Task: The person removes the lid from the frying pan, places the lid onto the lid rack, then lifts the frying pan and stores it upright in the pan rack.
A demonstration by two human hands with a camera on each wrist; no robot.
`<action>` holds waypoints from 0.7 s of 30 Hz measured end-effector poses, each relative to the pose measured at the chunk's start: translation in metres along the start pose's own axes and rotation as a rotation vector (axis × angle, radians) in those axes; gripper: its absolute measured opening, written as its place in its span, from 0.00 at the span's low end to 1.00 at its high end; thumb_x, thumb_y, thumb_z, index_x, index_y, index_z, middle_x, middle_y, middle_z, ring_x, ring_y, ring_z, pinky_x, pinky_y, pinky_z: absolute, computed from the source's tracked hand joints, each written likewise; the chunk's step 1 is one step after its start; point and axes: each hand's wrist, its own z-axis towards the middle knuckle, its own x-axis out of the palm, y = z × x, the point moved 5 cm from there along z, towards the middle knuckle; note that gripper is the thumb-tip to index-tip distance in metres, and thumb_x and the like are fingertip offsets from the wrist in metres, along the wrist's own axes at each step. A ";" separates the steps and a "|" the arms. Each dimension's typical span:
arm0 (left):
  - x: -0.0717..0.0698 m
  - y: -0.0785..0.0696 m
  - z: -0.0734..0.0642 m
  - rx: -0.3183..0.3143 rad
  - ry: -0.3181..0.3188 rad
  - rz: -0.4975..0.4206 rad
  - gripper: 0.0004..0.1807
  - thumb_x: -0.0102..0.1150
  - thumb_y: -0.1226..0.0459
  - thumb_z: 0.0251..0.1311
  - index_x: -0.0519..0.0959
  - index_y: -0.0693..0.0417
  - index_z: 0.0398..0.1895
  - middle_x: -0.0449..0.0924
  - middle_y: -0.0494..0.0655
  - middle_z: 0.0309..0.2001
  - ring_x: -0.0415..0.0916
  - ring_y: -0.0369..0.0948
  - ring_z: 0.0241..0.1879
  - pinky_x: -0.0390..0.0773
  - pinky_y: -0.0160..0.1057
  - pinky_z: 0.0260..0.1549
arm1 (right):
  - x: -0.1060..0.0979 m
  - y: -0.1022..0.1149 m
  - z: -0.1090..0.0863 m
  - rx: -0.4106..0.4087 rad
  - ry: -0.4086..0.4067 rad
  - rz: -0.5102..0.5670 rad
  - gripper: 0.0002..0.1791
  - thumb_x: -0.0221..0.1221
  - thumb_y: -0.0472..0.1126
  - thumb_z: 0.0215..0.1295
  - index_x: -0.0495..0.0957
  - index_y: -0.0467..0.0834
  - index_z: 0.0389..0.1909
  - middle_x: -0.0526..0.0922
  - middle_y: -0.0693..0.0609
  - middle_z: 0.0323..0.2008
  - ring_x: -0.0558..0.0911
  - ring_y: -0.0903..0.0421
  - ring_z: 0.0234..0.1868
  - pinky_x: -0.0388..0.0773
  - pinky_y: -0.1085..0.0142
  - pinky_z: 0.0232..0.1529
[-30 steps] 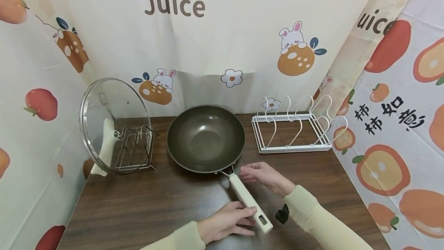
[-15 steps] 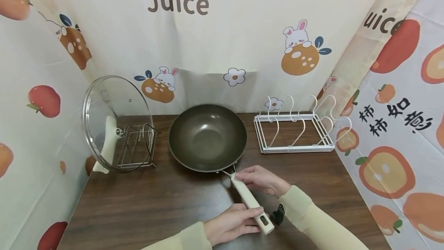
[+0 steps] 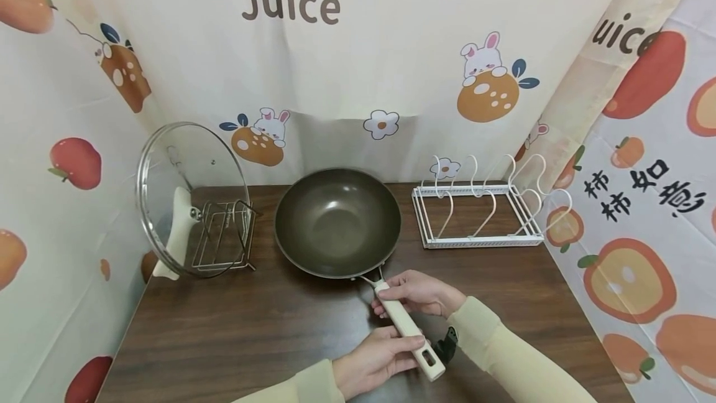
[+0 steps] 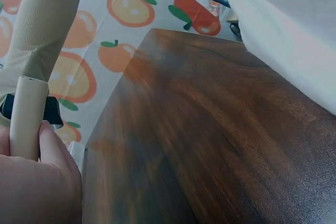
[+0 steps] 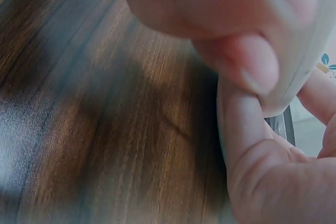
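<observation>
A dark wok-shaped frying pan (image 3: 338,222) stands on the wooden table, its cream handle (image 3: 404,321) slanting toward the lower right. Near the handle's free end, my left hand (image 3: 373,359) grips it, thumb on top and fingers underneath. My right hand (image 3: 422,294) holds the same handle close to the pan, its thumb over the top. In the left wrist view the handle's end (image 4: 29,116) sticks up past the left hand (image 4: 39,187). The right wrist view has fingers of the right hand (image 5: 283,177) curled under the handle, close to the camera.
To the left, a glass lid (image 3: 192,204) with a cream handle leans upright in a small wire rack (image 3: 224,238). A white rack (image 3: 481,242) with curved dividers stands at the back right. Patterned cloth (image 3: 335,67) hangs behind and at both sides of the table (image 3: 252,328).
My right hand has come in from beside the handle and taken hold of it near the pan. The left hand's fingers have closed further round the handle's end. The view has shifted slightly.
</observation>
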 end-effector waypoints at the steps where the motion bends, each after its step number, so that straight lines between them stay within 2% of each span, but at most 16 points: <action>1: 0.000 0.000 0.000 0.001 -0.006 0.005 0.17 0.62 0.68 0.69 0.77 0.67 0.58 0.87 0.49 0.48 0.85 0.42 0.51 0.85 0.42 0.56 | 0.001 0.001 0.000 0.002 0.005 -0.001 0.15 0.58 0.37 0.75 0.78 0.28 0.53 0.91 0.50 0.39 0.90 0.59 0.42 0.87 0.65 0.49; 5: -0.001 -0.001 -0.002 -0.001 -0.014 0.018 0.14 0.61 0.71 0.68 0.77 0.66 0.55 0.87 0.51 0.48 0.86 0.44 0.51 0.85 0.44 0.56 | 0.002 0.003 0.000 0.010 0.031 -0.013 0.16 0.57 0.37 0.76 0.78 0.27 0.52 0.91 0.50 0.38 0.89 0.58 0.42 0.87 0.65 0.48; 8: -0.002 -0.001 -0.002 -0.011 -0.014 0.026 0.15 0.60 0.73 0.68 0.76 0.68 0.56 0.87 0.54 0.50 0.86 0.46 0.52 0.84 0.47 0.57 | 0.003 0.003 0.001 0.017 0.061 -0.015 0.15 0.57 0.36 0.76 0.78 0.27 0.52 0.90 0.50 0.39 0.89 0.58 0.43 0.87 0.65 0.49; 14: -0.003 -0.003 -0.003 -0.019 -0.017 0.048 0.16 0.61 0.74 0.67 0.76 0.70 0.57 0.86 0.57 0.51 0.86 0.47 0.52 0.84 0.48 0.57 | 0.003 0.003 0.004 0.027 0.099 -0.028 0.09 0.56 0.35 0.76 0.79 0.33 0.47 0.90 0.52 0.36 0.89 0.59 0.41 0.86 0.67 0.46; 18: -0.005 -0.007 -0.002 -0.013 -0.009 0.059 0.16 0.61 0.74 0.67 0.76 0.71 0.57 0.86 0.57 0.51 0.86 0.46 0.52 0.85 0.46 0.56 | 0.005 0.005 0.005 0.004 0.104 -0.036 0.07 0.55 0.35 0.77 0.79 0.35 0.45 0.89 0.53 0.35 0.88 0.60 0.40 0.86 0.68 0.45; 21: -0.004 -0.009 -0.002 -0.013 0.004 0.060 0.17 0.61 0.74 0.67 0.75 0.72 0.58 0.86 0.58 0.52 0.86 0.47 0.53 0.85 0.45 0.56 | 0.006 0.005 0.004 -0.023 0.096 -0.045 0.09 0.54 0.35 0.77 0.77 0.32 0.47 0.88 0.53 0.35 0.88 0.60 0.40 0.85 0.68 0.46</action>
